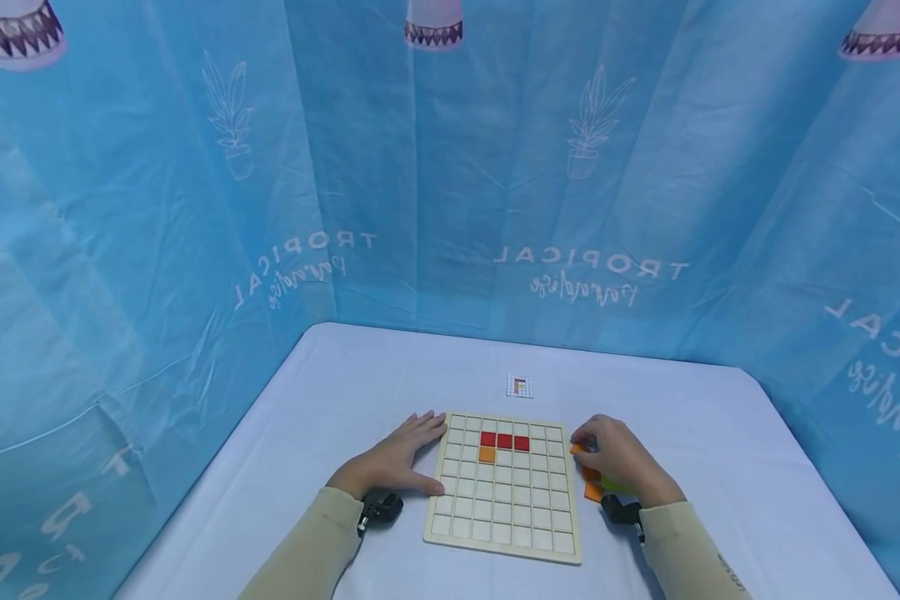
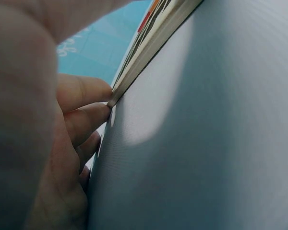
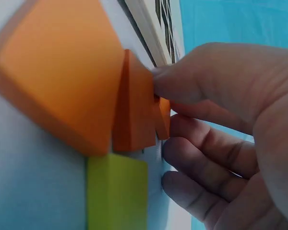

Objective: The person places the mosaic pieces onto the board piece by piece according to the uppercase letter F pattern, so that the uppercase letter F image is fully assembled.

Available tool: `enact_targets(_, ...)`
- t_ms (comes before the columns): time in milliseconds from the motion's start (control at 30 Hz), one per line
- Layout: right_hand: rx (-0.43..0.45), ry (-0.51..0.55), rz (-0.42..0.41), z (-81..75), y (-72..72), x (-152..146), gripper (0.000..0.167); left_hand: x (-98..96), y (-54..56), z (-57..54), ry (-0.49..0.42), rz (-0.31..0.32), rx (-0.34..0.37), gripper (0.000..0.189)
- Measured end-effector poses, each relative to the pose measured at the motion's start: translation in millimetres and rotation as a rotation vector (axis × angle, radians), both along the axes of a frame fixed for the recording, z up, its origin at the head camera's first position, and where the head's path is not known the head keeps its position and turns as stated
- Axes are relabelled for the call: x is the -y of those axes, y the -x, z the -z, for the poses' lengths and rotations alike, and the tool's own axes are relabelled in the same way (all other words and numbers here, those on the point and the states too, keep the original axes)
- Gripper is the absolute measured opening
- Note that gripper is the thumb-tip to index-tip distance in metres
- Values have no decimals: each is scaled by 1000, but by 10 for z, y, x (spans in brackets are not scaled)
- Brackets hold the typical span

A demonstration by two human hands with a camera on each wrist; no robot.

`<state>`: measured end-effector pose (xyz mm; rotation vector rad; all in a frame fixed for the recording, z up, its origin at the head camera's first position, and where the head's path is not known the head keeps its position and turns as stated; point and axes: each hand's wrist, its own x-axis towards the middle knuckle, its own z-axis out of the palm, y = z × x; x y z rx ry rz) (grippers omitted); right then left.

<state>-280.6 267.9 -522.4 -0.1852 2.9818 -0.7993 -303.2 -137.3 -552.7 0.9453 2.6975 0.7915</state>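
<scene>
A pale wooden grid board (image 1: 502,550) lies on the table with three red tiles (image 1: 505,440) in a row and one orange tile (image 1: 487,454) below the leftmost red one. My left hand (image 1: 393,458) rests at the board's left edge, thumb and fingers spread, fingertips touching the rim. At the board's right side, my right hand (image 1: 618,454) pinches an orange tile (image 3: 163,117) between thumb and fingers, close to the table. Beside it lie more orange tiles (image 3: 62,72) and a yellow-green tile (image 3: 117,191), partly hidden by the hand in the head view.
A small card (image 1: 520,387) with a printed coloured grid lies beyond the board. The white-covered table (image 1: 390,358) is bordered by blue curtains (image 1: 457,192) at the back and sides. Dark wrist cameras (image 1: 381,508) are strapped at both cuffs.
</scene>
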Motion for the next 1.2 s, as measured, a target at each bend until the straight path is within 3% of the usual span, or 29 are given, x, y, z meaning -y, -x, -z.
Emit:
enact_targets(333,-9,13,30,25,0,-20,13,-5,-20,-16,-13,-6,7,115)
enact_targets(667,-29,53,60,-42,5,3,21,-6,-30,-27,-13,-9,8,115)
enact_targets(1200,-158,102,-81,-121,47,205,18,-14,-18,-13,7,-20,3,115)
